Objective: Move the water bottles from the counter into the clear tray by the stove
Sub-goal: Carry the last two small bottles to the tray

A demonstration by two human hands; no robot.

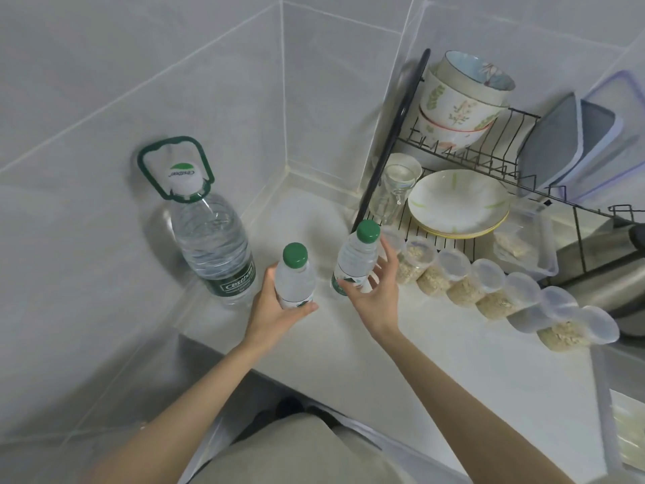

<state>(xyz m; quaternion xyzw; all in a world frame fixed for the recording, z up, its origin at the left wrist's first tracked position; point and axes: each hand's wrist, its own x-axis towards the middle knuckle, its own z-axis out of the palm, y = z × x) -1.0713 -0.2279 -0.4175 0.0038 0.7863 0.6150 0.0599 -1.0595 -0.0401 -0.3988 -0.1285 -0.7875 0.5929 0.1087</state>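
Note:
Two small water bottles with green caps stand near the corner of the white counter point(453, 372). My left hand point(270, 309) grips the left small bottle point(293, 277) round its lower body. My right hand point(378, 291) curls round the right small bottle point(354, 258), fingers spread on its label, thumb on the near side. A large water bottle point(213, 239) with a green carry handle stands to the left against the wall. The clear tray and the stove are out of view.
A black dish rack point(488, 158) with bowls, plates, a glass and lids stands at the right. A row of several clear jars of grain point(464, 284) lies on the counter in front of it. Tiled walls close the corner behind.

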